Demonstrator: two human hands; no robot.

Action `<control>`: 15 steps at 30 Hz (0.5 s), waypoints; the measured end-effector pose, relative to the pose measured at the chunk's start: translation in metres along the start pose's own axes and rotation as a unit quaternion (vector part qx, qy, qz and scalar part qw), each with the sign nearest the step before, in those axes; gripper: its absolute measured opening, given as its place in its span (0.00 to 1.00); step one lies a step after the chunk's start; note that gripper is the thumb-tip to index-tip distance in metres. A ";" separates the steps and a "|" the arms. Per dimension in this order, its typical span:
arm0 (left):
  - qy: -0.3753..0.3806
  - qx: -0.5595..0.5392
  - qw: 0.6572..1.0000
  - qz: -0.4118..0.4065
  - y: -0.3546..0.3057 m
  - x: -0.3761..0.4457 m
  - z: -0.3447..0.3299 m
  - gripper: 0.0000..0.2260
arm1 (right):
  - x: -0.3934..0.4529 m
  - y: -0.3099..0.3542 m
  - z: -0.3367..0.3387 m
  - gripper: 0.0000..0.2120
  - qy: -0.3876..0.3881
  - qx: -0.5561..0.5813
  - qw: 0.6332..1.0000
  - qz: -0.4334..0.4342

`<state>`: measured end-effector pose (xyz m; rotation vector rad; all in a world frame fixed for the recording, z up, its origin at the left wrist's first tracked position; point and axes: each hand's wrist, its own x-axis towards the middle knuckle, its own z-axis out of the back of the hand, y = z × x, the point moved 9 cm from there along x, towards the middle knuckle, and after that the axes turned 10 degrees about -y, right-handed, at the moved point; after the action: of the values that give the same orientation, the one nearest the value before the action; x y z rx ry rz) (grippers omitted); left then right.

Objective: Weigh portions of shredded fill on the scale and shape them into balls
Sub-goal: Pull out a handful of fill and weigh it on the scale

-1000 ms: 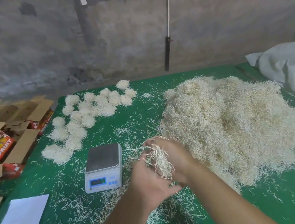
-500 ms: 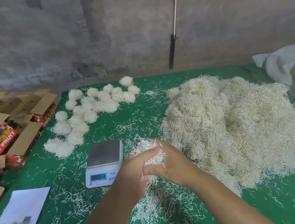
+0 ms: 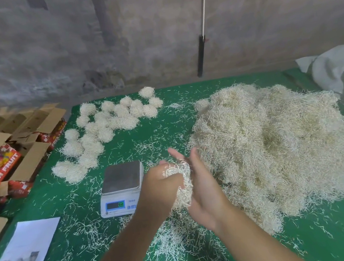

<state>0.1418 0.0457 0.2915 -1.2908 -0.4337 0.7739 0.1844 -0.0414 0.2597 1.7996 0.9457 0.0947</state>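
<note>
Both hands meet above the green table (image 3: pixel 329 241), just right of the digital scale (image 3: pixel 122 186), whose steel platform is bare. The left hand (image 3: pixel 159 187) curls its fingers round a clump of shredded fill (image 3: pixel 182 185); the right hand (image 3: pixel 203 191), palm turned inward with fingers nearly straight, presses against the clump's other side. A large heap of fill (image 3: pixel 276 150) lies to the right, and finished balls (image 3: pixel 106 125) cluster at the far left. Loose strands litter the cloth. Open cardboard boxes (image 3: pixel 8 149) stand beside the table; a printed sheet (image 3: pixel 26 254) lies at its near-left corner.
</note>
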 end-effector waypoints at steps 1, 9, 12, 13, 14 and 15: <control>0.024 -0.018 0.999 0.017 0.001 -0.002 -0.007 0.08 | -0.003 0.006 0.000 0.26 -0.027 -0.030 0.999 0.028; 0.097 -0.190 0.971 0.109 -0.002 -0.012 -0.021 0.05 | -0.023 0.041 -0.007 0.20 -0.130 -0.069 0.959 0.242; 0.056 -0.243 0.958 0.143 -0.007 -0.020 -0.025 0.08 | -0.027 0.047 0.000 0.18 -0.202 -0.047 0.944 0.257; 0.029 -0.254 0.951 0.171 -0.007 -0.023 -0.025 0.10 | -0.028 0.050 0.000 0.18 -0.212 -0.053 0.938 0.269; 0.002 -0.264 0.944 0.198 -0.006 -0.025 -0.023 0.12 | -0.029 0.053 -0.002 0.18 -0.214 -0.064 0.933 0.281; -0.027 -0.280 0.933 0.225 -0.005 -0.026 -0.023 0.14 | -0.029 0.056 -0.003 0.19 -0.214 -0.075 0.931 0.288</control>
<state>0.1406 0.0109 0.2937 -1.9483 -0.4214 1.1201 0.1938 -0.0650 0.3171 1.8020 0.0838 0.1308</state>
